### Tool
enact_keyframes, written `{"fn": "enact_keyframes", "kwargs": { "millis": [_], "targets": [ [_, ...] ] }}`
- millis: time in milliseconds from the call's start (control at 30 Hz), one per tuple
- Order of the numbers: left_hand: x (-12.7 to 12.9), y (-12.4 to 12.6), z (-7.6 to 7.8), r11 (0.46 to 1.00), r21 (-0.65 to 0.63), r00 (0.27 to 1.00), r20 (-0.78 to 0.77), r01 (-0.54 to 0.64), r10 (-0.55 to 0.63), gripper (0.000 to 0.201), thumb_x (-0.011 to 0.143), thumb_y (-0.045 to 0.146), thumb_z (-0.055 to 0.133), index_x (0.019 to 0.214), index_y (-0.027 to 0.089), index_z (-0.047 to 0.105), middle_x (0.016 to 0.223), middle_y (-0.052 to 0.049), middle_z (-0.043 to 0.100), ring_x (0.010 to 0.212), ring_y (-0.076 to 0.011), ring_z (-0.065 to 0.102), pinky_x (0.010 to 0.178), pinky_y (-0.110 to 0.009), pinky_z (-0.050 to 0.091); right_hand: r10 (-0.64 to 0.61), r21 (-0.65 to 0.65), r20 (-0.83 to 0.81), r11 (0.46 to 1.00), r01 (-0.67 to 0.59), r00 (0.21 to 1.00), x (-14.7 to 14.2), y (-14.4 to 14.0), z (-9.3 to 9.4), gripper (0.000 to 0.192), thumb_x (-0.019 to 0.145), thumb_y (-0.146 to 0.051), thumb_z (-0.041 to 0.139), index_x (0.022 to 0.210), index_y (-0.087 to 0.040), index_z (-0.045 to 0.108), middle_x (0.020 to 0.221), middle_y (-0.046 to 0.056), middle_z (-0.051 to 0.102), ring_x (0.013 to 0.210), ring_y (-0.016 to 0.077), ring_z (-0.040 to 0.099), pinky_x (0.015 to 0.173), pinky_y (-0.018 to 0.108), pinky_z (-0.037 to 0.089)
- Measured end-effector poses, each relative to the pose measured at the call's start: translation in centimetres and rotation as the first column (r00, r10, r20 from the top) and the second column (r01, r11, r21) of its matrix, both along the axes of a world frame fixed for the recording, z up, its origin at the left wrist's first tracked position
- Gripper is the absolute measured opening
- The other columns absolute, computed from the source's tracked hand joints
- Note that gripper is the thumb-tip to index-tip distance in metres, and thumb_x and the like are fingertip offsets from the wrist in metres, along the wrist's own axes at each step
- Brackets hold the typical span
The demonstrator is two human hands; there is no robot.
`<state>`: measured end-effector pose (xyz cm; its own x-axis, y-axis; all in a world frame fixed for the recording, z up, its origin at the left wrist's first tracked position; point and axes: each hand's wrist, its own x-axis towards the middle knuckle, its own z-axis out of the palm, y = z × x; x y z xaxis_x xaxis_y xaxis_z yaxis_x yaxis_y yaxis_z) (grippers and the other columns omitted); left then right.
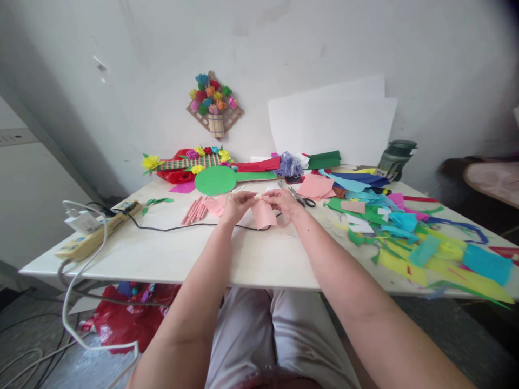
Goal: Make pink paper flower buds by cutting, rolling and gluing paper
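Note:
Between my two hands hangs a small sheet of pink crepe paper [264,215], its top edge pinched at both ends. My left hand [239,204] is closed on the sheet's upper left corner. At the upper right, the fingers of my right hand [284,201] pinch the same edge. Left of my hands lie several rolled pink paper sticks [195,210] and a loose pink paper piece [214,206]. Scissors with black handles [305,202] rest just beyond my right hand. A black cable [174,227] runs across the table behind the held sheet.
A green paper disc [215,180] and a flower-trimmed woven piece [190,162] lie at the back. Coloured paper scraps [421,243] cover the table's right side, with a dark bottle [397,159] behind. A power strip [97,232] sits along the left edge.

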<state>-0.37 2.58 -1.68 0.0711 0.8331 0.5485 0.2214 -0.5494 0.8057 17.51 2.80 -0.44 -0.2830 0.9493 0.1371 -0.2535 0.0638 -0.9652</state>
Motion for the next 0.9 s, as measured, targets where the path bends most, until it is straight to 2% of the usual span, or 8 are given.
{"fn": "enact_keyframes", "kwargs": {
  "millis": [167,433,600,733,900],
  "targets": [
    [0.2,-0.1,0.0,1.0,-0.025,0.999,0.044,0.002,-0.001,0.037,0.059,0.042,0.073,0.085,0.016,0.071,0.075,-0.005,0.067,0.068,-0.015,0.059,0.064,-0.027,0.046,0.005,0.02,-0.017,1.0,-0.005,1.0,-0.1,-0.2,0.0,0.027,0.049,-0.027,0.077,0.07,-0.016,0.064,0.065,0.0,0.063,0.058,0.0111,0.054,0.054,0.025,0.043],
    [0.5,-1.5,1.2,0.967,-0.228,0.983,0.165,0.115,-0.078,0.04,0.052,0.042,0.078,0.08,0.013,0.072,0.073,-0.005,0.068,0.067,-0.0145,0.058,0.064,-0.027,0.045,0.002,0.056,-0.004,0.998,-0.002,1.0,-0.2,-0.3,0.1,0.026,0.05,-0.028,0.076,0.069,-0.016,0.064,0.064,-0.001,0.061,0.058,0.0108,0.053,0.055,0.025,0.042],
    [0.4,-1.9,1.3,0.946,-0.267,0.972,0.19,0.184,-0.135,0.038,0.057,0.042,0.076,0.08,0.012,0.072,0.066,-0.005,0.066,0.062,-0.0135,0.057,0.059,-0.025,0.045,0.01,0.052,-0.002,0.999,-0.009,1.0,-0.1,-0.3,0.1,0.026,0.049,-0.027,0.077,0.068,-0.016,0.063,0.062,-0.002,0.06,0.056,0.0102,0.052,0.053,0.024,0.041],
    [0.3,-1.8,1.1,0.92,-0.3,0.953,0.245,0.251,-0.18,0.038,0.057,0.041,0.076,0.08,0.011,0.07,0.07,-0.005,0.066,0.062,-0.0118,0.057,0.06,-0.024,0.045,0.021,0.045,-0.007,0.999,-0.021,1.0,-0.2,-0.4,0.1,0.026,0.048,-0.026,0.077,0.068,-0.015,0.063,0.059,-0.002,0.058,0.053,0.0104,0.051,0.05,0.024,0.04],
    [0.4,-1.9,1.3,0.925,-0.292,0.953,0.25,0.242,-0.17,0.037,0.056,0.041,0.077,0.075,0.01,0.068,0.065,-0.004,0.064,0.057,-0.0098,0.054,0.056,-0.023,0.043,0.033,0.046,-0.001,0.998,-0.033,0.999,-0.3,-0.3,-0.1,0.026,0.049,-0.026,0.077,0.068,-0.016,0.063,0.061,-0.001,0.06,0.055,0.0109,0.053,0.05,0.024,0.04]
  ]
}}
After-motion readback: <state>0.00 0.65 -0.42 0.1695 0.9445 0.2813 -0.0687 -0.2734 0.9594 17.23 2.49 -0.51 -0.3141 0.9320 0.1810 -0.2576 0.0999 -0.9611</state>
